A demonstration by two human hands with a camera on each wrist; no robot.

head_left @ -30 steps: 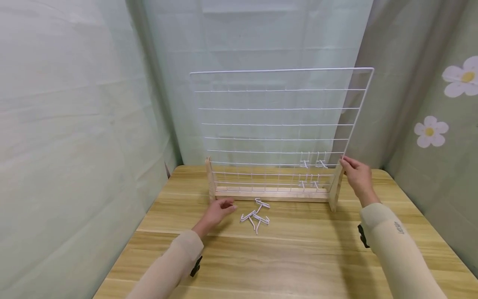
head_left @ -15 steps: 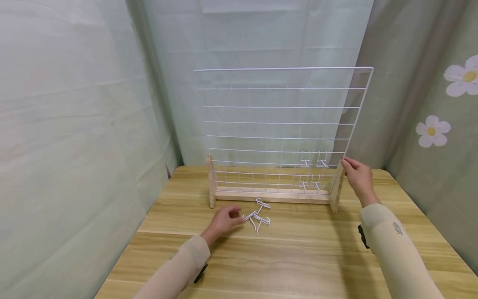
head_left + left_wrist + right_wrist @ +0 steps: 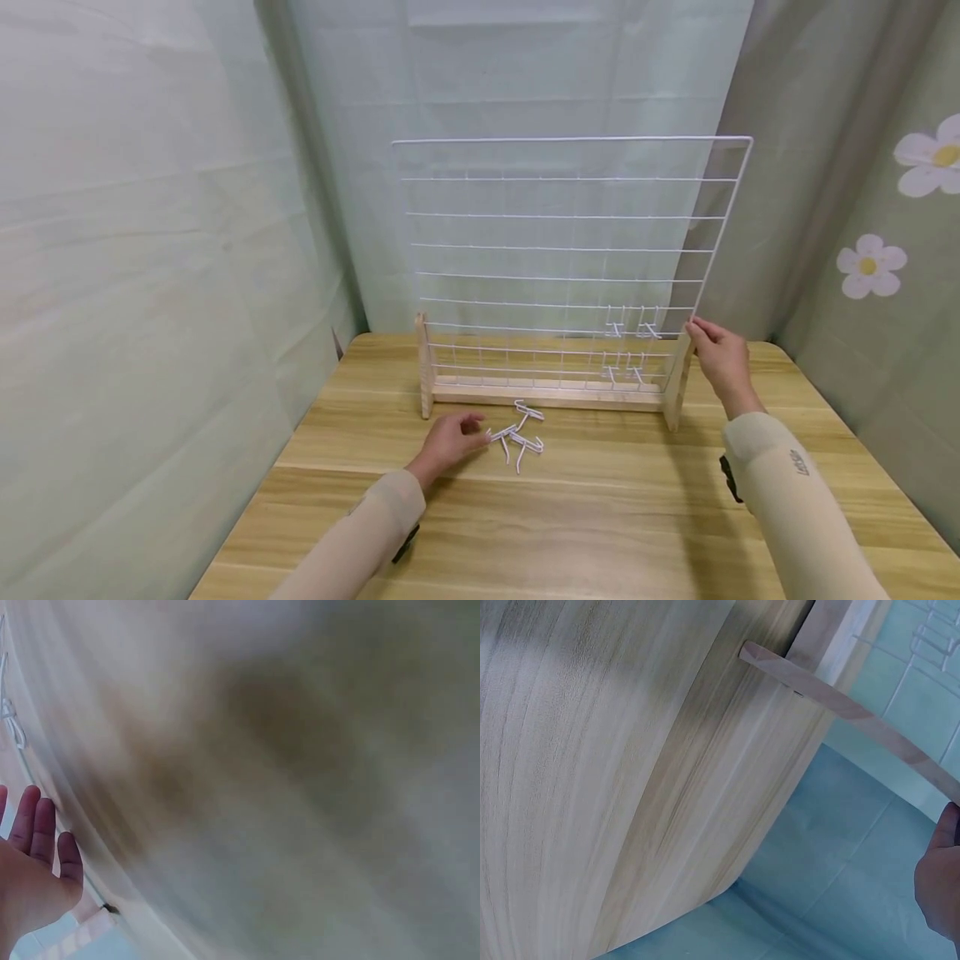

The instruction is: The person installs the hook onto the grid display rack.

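Note:
A white wire grid rack [image 3: 558, 248] stands upright in a wooden base [image 3: 547, 393] on the table. My right hand [image 3: 723, 362] pinches the top of the base's right wooden post [image 3: 678, 375]; the right wrist view shows the post [image 3: 855, 712] slanting to that hand [image 3: 939, 881]. Three loose white wire hooks [image 3: 525, 440] lie in a small cluster before the base. Just left of them my left hand [image 3: 448, 443] has loosely bent fingers, its thumb tip by the nearest hook. In the left wrist view the hand [image 3: 37, 870] shows at the edge, hooks [image 3: 11, 720] above it.
Several white hooks [image 3: 632, 350] hang on the lower right of the grid. Pale green curtains [image 3: 187, 250] surround the wood-grain table [image 3: 600, 517], with flower prints [image 3: 870, 267] on the right one.
My left hand has moved right and slightly nearer, from the base's left foot to the loose hooks, and then stayed there. My right hand keeps its hold on the post.

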